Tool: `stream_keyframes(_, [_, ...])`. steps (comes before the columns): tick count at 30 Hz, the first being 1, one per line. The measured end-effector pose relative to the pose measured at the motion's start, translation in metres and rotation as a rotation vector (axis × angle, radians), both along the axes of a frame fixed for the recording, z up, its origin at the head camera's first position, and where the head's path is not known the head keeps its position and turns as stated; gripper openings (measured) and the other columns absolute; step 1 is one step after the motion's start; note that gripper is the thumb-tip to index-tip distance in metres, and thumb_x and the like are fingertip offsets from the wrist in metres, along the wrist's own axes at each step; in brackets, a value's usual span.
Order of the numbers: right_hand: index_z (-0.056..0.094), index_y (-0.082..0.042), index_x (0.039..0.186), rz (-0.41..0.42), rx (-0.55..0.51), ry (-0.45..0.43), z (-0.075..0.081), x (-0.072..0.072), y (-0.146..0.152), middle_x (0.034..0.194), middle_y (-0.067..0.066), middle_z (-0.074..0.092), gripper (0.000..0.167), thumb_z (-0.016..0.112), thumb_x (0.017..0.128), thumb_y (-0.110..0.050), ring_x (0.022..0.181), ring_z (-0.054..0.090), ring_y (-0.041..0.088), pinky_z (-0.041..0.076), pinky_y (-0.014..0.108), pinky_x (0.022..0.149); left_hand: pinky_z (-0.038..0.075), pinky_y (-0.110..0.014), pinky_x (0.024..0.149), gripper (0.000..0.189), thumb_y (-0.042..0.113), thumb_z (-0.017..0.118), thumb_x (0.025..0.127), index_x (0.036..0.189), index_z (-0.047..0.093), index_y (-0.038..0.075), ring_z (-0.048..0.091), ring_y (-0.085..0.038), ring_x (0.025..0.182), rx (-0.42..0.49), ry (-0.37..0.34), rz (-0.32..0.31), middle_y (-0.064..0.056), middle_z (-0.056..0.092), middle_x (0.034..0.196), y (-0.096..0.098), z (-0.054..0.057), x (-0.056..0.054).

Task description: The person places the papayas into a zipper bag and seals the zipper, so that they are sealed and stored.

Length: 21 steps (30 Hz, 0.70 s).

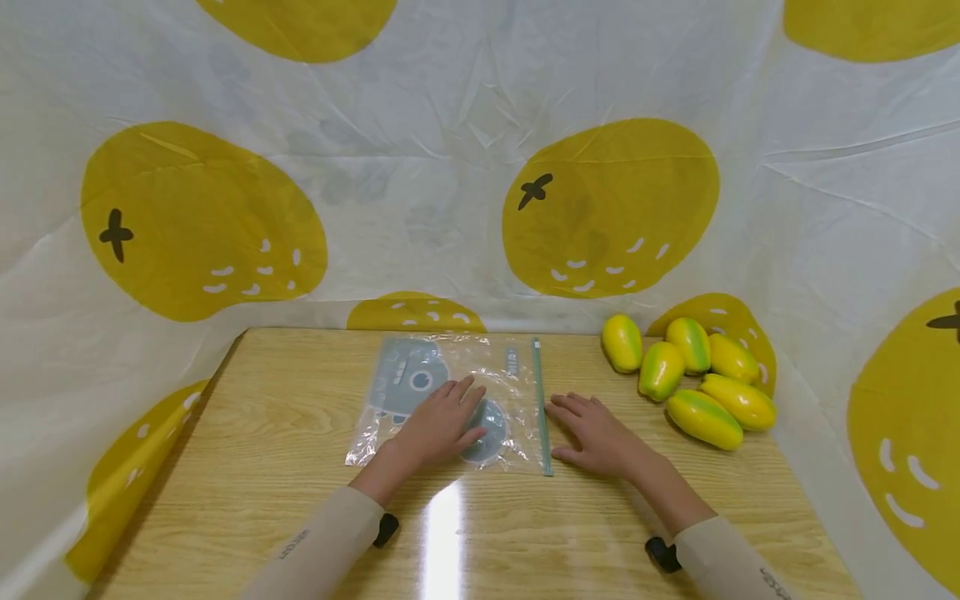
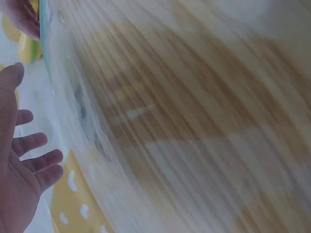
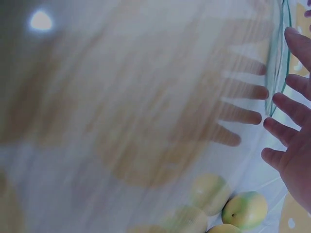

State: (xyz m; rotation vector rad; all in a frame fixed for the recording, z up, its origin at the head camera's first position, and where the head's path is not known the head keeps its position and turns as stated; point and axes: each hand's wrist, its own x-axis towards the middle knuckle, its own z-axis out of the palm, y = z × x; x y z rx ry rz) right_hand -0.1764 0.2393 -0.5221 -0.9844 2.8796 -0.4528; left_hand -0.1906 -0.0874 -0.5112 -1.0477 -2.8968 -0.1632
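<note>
A clear zip bag (image 1: pixel 525 433) with a blue-grey printed pattern lies flat on the wooden table, its green slider strip (image 1: pixel 542 408) along the right side. Over the middle of the bag is my left hand (image 1: pixel 442 421), fingers spread and nothing gripped. My right hand (image 1: pixel 600 437) is just right of the strip, fingertips close to it and fingers loosely extended. The left wrist view shows the left hand (image 2: pixel 22 165) with fingers apart above the tabletop. In the right wrist view the right hand (image 3: pixel 296 131) has its fingers spread beside the bag's green edge.
Several yellow-green mangoes or papaya-like fruits (image 1: pixel 705 417) are grouped at the table's back right. A white cloth (image 1: pixel 420 217) with large yellow fruit prints hangs behind and around the table (image 1: pixel 285 500). Light reflects off the table's front middle.
</note>
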Motion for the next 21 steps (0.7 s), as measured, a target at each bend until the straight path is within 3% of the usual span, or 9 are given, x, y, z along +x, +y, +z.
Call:
stream_keyframes(5, [0.052, -0.004, 0.150, 0.000, 0.022, -0.007, 0.002, 0.001, -0.002, 0.159, 0.020, 0.045, 0.069, 0.072, 0.096, -0.041, 0.146, 0.039, 0.048, 0.029, 0.071, 0.116, 0.046, -0.047, 0.113, 0.070, 0.054, 0.053, 0.104, 0.155, 0.044, 0.007, 0.052, -0.036, 0.138, -0.010, 0.010, -0.013, -0.019, 0.045, 0.158, 0.013, -0.001, -0.001])
stream_keyframes(14, [0.052, -0.006, 0.150, 0.008, 0.054, 0.000, 0.003, -0.001, -0.004, 0.159, 0.017, 0.046, 0.069, 0.072, 0.096, -0.043, 0.147, 0.040, 0.045, 0.030, 0.072, 0.114, 0.053, -0.043, 0.104, 0.064, 0.051, 0.056, 0.104, 0.152, 0.048, 0.010, 0.054, -0.030, 0.134, -0.015, -0.050, -0.006, -0.012, 0.051, 0.152, 0.038, -0.007, -0.003])
stream_keyframes(21, [0.053, -0.004, 0.149, 0.019, 0.041, 0.003, 0.003, -0.002, -0.006, 0.157, 0.016, 0.048, 0.069, 0.074, 0.095, -0.041, 0.146, 0.041, 0.045, 0.031, 0.072, 0.114, 0.054, -0.038, 0.100, 0.053, 0.045, 0.061, 0.102, 0.143, 0.056, 0.011, 0.060, -0.025, 0.121, 0.029, -0.054, -0.058, -0.008, 0.060, 0.138, 0.053, -0.009, -0.002])
